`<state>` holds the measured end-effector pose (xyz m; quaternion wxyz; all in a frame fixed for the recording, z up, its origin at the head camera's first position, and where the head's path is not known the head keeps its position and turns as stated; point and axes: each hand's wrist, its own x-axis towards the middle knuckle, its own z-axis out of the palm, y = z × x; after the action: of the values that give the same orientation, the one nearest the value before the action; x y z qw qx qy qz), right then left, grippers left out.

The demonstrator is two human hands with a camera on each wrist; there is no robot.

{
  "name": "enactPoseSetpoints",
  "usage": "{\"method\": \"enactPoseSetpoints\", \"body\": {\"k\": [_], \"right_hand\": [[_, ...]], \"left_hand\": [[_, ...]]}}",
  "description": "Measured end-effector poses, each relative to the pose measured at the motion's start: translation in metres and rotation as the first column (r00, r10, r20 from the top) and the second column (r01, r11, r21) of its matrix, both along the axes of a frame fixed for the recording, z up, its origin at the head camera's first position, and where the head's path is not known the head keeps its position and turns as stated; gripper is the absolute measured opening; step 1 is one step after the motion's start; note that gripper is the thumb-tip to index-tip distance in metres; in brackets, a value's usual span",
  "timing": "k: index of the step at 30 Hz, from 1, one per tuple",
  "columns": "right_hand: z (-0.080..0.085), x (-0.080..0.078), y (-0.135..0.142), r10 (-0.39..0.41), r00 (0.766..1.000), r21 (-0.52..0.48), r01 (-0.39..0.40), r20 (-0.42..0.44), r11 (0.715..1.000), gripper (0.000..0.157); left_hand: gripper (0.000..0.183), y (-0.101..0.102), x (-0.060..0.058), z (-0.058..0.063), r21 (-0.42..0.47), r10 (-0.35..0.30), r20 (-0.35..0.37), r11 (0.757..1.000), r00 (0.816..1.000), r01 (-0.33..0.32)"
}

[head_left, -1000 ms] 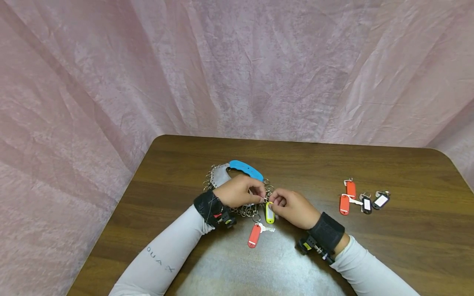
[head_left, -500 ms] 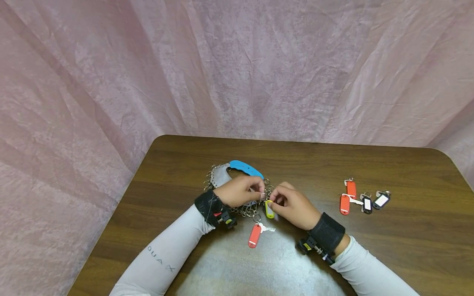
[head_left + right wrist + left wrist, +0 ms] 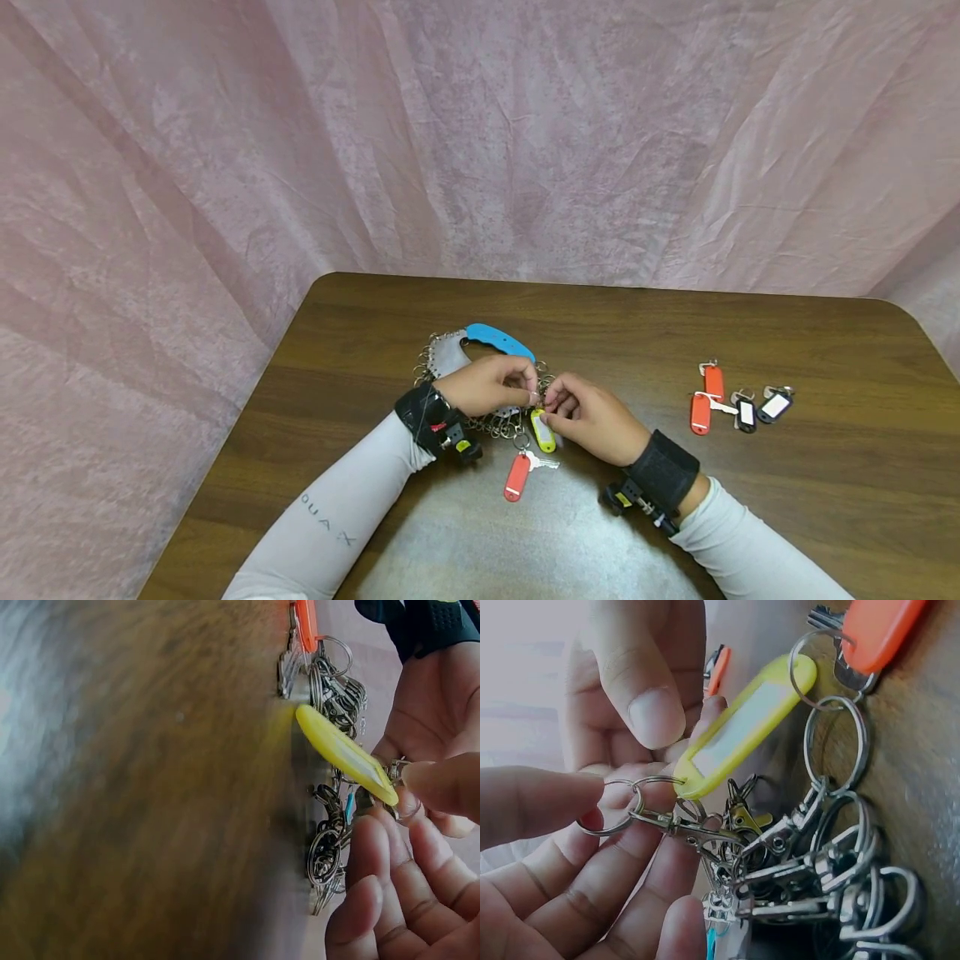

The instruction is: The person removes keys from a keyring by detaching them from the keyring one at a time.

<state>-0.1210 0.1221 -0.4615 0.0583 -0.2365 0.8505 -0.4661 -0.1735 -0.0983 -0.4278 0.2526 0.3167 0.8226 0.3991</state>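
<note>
My left hand (image 3: 491,386) pinches a metal split ring (image 3: 609,829) between thumb and fingers. The ring joins a small swivel clip (image 3: 676,825) and the thin ring of a yellow key tag (image 3: 543,431), which has a white label. My right hand (image 3: 596,419) faces it, thumb and forefinger curled at the tag's ring end. Partly under the left hand lies a metal key holder (image 3: 447,354) with a blue handle (image 3: 498,339) and several clips and rings round its edge. An orange-red key tag (image 3: 517,477) with a key (image 3: 542,461) hangs from it, lying on the table.
On the right of the brown table (image 3: 615,333) lie two orange-red key tags (image 3: 713,382) with a key (image 3: 722,407), and two black key tags (image 3: 745,415) with white labels. A pink curtain (image 3: 480,150) hangs behind the table's far edge.
The yellow tag was hanging a second ago, then swung up and shortened in view, and now hangs down again, slightly left. My right fingers shift a little at it; my left hand stays nearly still.
</note>
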Motion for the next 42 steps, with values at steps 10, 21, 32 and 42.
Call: {"method": "enactPoseSetpoints", "body": {"k": [10, 21, 32, 42], "right_hand": [[0.0019, -0.0005, -0.0023, 0.002, 1.0, 0.03, -0.003, 0.031, 1.0, 0.011], [0.0005, 0.0005, 0.0003, -0.031, 0.999, 0.061, 0.03, 0.012, 0.998, 0.004], [0.0029, -0.0016, 0.0026, -0.045, 0.999, 0.02, 0.045, -0.027, 0.999, 0.004], [0.0056, -0.0026, 0.0052, -0.036, 0.999, -0.058, 0.037, 0.011, 0.998, 0.004]], "left_hand": [[0.005, 0.0004, -0.0013, -0.003, 0.072, -0.029, 0.053, 0.997, 0.998, 0.026], [0.004, -0.0003, -0.0043, -0.0039, 0.059, -0.039, 0.041, 0.998, 0.998, 0.036], [0.004, -0.0042, -0.0047, -0.0023, 0.043, -0.031, 0.047, 0.999, 0.998, 0.029], [0.006, -0.0029, -0.0052, -0.0026, 0.042, -0.051, 0.049, 0.998, 0.998, 0.049]]}}
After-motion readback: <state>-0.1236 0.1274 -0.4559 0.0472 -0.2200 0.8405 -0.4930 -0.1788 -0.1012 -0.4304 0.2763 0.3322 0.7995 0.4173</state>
